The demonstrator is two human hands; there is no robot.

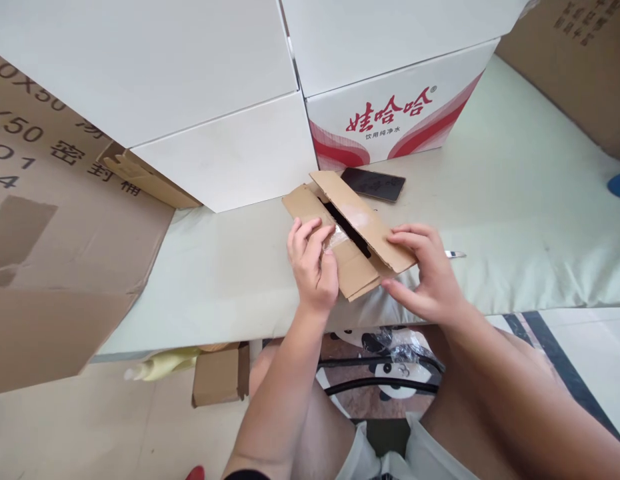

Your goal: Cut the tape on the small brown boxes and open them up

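Note:
A small brown cardboard box (357, 223) lies on the pale green table (515, 220), its top flaps parted along a dark slit with clear tape on them. My left hand (313, 263) is closed on the left flap, fingers curled over its taped edge. My right hand (425, 270) rests on the box's right end, thumb along the front side and fingers bent over the right flap. Just past my right hand a thin metal blade tip (455, 254) lies on the table.
A dark phone (373, 183) lies behind the box. Two large white cartons stand at the back, one plain (190, 100), one with red print (390, 87). Flattened brown cardboard (55, 253) leans at left. A small brown box (221, 373) sits on the floor.

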